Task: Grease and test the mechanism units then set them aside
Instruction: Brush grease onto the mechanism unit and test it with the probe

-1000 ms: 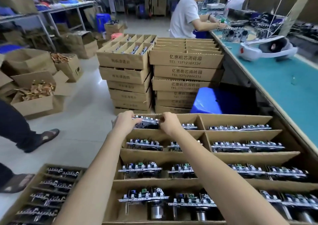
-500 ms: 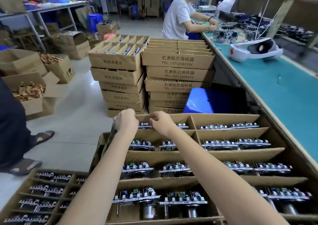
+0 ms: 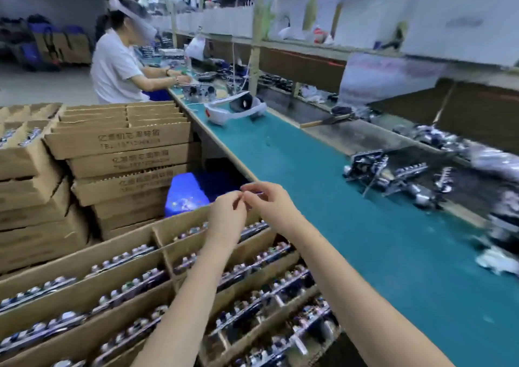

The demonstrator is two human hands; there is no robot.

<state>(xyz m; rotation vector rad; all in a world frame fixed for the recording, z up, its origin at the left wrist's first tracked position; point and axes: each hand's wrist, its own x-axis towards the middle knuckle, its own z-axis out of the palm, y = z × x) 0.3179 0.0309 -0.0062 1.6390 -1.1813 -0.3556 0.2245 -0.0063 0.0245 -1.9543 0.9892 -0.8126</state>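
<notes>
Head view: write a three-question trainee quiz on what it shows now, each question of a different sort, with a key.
1. True or false: the white headset lies on the green bench mat.
2. How do the left hand and right hand stand? A) raised, fingertips meeting; B) flat on the mat; C) gripping the headset.
3. Fill in: the nearest mechanism units stand in rows in a divided box made of ____.
Key: 1 true; 2 A; 3 cardboard.
</notes>
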